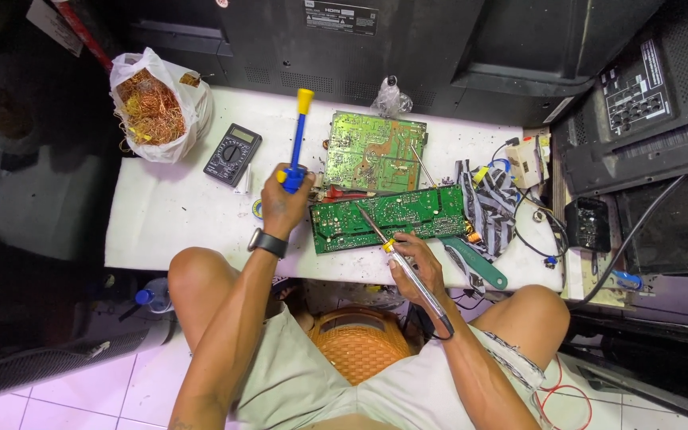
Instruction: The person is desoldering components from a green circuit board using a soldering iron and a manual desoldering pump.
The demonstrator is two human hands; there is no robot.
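Right hand [414, 256] clamped on soldering iron [404, 259], tip on long green circuit board [390, 217] at table [169, 215] front edge. Left hand [284, 199] gripping blue desoldering pump [298, 143], upright beside board. Risk: hot tip sliding, bridging joints; cord snagging knee.

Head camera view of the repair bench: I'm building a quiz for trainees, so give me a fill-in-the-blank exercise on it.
1. The left hand grips a blue desoldering pump with a ____ plunger knob.
2. The right hand holds a soldering iron whose tip meets the long ____ circuit board.
3. The white plastic bag holds tangled ____ wire.
4. The black multimeter lies on the ____ table.

Missing words: yellow; green; copper; white
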